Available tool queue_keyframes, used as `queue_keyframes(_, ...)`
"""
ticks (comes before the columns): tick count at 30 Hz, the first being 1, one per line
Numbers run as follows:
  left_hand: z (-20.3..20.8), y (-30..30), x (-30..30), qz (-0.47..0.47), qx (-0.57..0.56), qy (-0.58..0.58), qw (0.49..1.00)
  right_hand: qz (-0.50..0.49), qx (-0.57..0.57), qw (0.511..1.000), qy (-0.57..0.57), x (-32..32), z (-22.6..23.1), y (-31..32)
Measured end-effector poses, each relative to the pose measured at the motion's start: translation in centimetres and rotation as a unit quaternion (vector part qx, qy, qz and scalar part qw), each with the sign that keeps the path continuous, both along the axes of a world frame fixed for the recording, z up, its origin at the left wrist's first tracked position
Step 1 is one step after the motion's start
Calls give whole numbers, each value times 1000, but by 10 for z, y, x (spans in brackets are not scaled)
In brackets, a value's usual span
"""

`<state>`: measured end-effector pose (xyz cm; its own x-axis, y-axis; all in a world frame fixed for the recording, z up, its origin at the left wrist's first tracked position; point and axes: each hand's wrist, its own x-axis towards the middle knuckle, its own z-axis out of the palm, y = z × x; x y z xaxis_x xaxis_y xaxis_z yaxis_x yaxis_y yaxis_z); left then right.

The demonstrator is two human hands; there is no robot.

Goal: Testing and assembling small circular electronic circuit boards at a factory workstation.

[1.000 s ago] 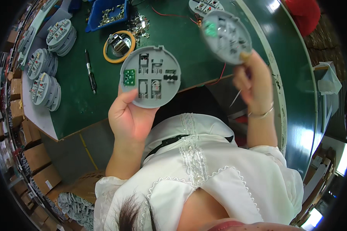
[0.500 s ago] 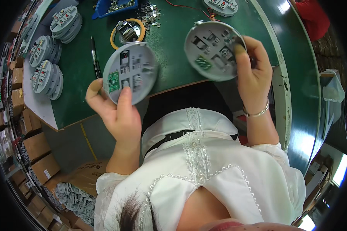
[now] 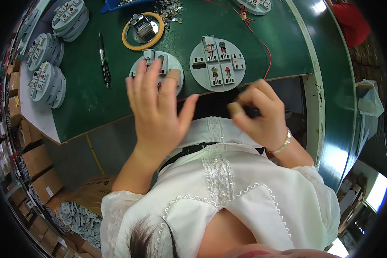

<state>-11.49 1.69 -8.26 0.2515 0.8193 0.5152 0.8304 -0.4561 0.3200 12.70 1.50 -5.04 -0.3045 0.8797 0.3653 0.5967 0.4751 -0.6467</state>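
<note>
Two round grey plastic discs lie component side up near the bench's front edge. On the right disc [image 3: 206, 77] sit a small motor, red and black wires, metal clips and little parts in slots. My left hand [image 3: 155, 107] is over the left disc [image 3: 171, 62], fingers spread, hiding much of it; whether it touches is unclear. My right hand [image 3: 264, 114] is just in front of the right disc, apart from it, fingers curled in. Something dark shows by those fingers, too blurred to name. A tan covering wraps a fingertip on each hand.
Stacked grey discs [image 3: 47, 84] stand at the left. A black pen [image 3: 103, 62] lies beside them. Behind are a yellow tape roll [image 3: 125, 36] with a metal counter [image 3: 142, 28] inside, loose metal clips [image 3: 170, 10] and a blue tray [image 3: 116, 5]. A red wire [image 3: 268, 56] trails at right.
Both discs, held up with their undersides showing, now lie on the bench, components up. My left hand has released its disc and spread its fingers; my right hand has drawn back toward me.
</note>
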Motion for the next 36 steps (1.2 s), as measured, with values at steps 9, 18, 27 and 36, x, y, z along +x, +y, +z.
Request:
queue_keyframes(9,-16,16,24,-52,-24,39,998,-147,-169,972,68,15,-99,6)
queue_keyframes(18,-13,7,41,-78,-5,14,997,-83,-332,928,149,40,-8,-23)
queue_keyframes(27,-9,19,17,-81,5,-12,997,-43,-81,996,21,-14,18,67)
queue_keyframes(36,-22,25,1,-107,-23,-99,989,45,-3,997,-56,-33,0,81)
